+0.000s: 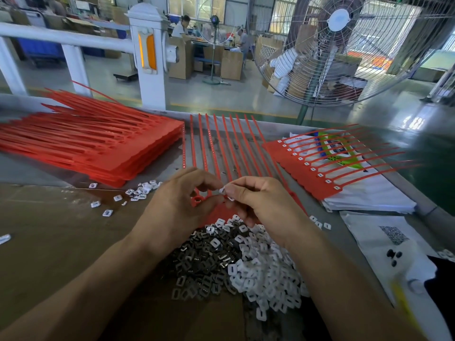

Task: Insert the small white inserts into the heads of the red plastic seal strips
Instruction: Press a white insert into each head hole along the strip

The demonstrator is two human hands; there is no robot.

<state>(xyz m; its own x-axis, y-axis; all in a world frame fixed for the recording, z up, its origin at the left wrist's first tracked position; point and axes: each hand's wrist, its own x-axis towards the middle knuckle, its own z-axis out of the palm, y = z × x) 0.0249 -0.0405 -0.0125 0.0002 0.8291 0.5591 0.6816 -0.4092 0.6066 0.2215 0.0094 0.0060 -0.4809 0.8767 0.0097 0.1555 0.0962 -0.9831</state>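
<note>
Red seal strips (221, 148): a joined sheet lying flat, tails fanned away, heads nearest the viewer. White inserts (266, 274): small square rings heaped just below the heads; 1 insert (222, 190) raised above them.

Both hands' fingers (242, 190) pinch a white insert (222, 191) over the red strip sheet (221, 148).
</note>
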